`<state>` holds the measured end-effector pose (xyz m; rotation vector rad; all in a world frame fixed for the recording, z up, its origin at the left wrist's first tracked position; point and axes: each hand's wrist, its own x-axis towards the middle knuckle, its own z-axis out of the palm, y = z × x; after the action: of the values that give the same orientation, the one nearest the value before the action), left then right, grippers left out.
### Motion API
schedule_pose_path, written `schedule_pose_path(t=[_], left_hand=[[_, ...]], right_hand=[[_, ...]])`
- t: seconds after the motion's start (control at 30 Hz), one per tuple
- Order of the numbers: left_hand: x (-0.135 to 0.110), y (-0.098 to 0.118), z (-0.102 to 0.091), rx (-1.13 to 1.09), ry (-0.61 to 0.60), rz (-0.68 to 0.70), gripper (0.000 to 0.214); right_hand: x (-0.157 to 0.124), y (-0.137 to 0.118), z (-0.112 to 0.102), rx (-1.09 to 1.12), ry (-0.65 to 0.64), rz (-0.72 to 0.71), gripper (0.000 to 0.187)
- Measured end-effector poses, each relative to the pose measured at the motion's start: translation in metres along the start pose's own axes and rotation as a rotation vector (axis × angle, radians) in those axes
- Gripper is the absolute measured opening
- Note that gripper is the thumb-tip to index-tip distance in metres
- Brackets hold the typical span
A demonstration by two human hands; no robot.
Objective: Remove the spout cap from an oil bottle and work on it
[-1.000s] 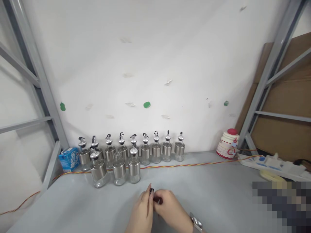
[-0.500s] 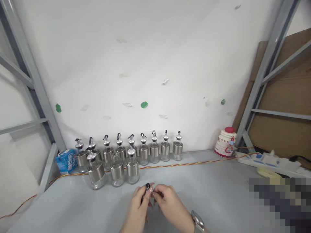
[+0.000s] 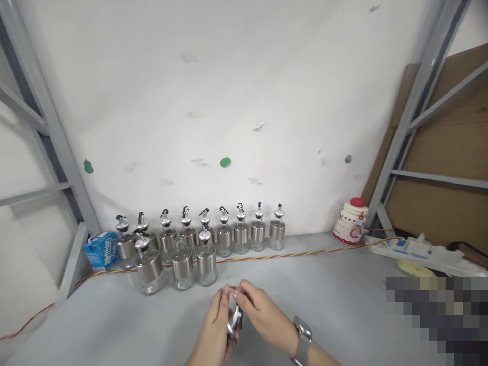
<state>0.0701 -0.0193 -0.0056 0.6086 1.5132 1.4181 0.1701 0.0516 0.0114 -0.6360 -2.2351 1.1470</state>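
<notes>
Pourer cap (image 3: pixel 233 321), half hidden, sits pinched between the left hand (image 3: pixel 213 333) and right hand (image 3: pixel 263 315).

No writing can be read for certain. The blue carton (image 3: pixel 99 250) at the left end of the tabletop (image 3: pixel 343 305) bears white lettering on its side, too small and blurred to make out. The cake-shaped jar (image 3: pixel 349 227) carries red marks, not legible. The metal pourer cap (image 3: pixel 232 324) shows no readable print.
</notes>
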Motion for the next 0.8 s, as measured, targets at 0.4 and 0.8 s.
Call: schedule_pose_path(t=[0.4,0.8], left_hand=[[0.005,0.003,-0.011,0.105,0.03,0.195,0.046],[0.007,-0.01,-0.011,0.521,0.007,0.424,0.044]], right_hand=[[-0.003,0.009,-0.007,0.004,-0.149,0.118,0.017],[-0.003,0.013,0.003,0.048,-0.199,0.147,0.013]])
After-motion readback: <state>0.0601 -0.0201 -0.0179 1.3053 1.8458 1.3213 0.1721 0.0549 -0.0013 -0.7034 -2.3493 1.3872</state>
